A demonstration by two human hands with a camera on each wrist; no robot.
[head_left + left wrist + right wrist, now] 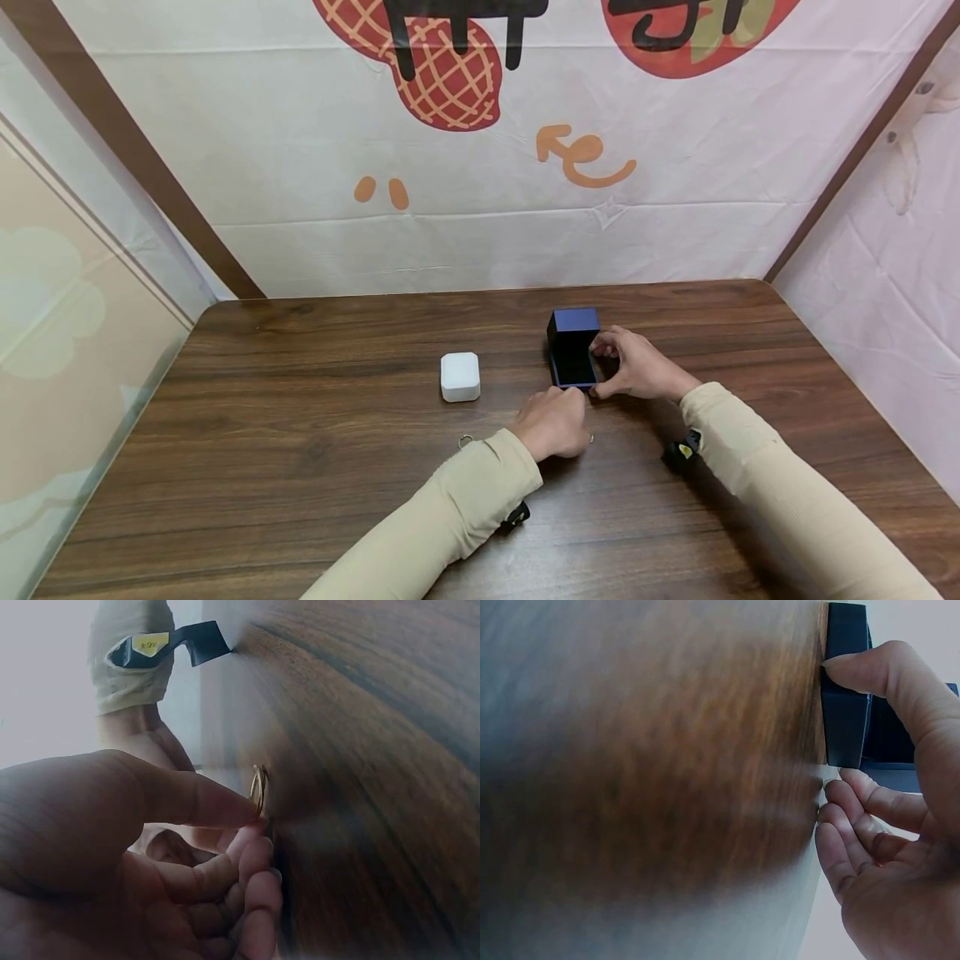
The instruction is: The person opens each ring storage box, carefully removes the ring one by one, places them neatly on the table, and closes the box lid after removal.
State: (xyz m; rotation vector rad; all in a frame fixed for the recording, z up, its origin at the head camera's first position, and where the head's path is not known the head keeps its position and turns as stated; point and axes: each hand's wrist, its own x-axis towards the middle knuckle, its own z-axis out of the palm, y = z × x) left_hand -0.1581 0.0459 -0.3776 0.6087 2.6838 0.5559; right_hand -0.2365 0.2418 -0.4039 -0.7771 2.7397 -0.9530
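Observation:
My left hand (pixel 553 422) pinches a gold-coloured ring (pixel 259 789) between thumb and fingertips, low over the table in front of the jewellery box. The small blue jewellery box (pixel 576 320) stands with its lid raised, its black inside facing me. Around the box's near right corner, my right hand (pixel 636 363) grips it, thumb at the front and fingers along the right side. In the right wrist view the thumb (pixel 862 669) presses on the dark base (pixel 845 724) of the box, close to the wood.
A white rounded-square box (pixel 460 377) sits left of the jewellery box. Beside my left sleeve, a small thin metal loop (pixel 466 439) lies on the brown wooden table (pixel 315 400), partly hidden by the sleeve. A printed cloth (pixel 495 242) hangs behind the table.

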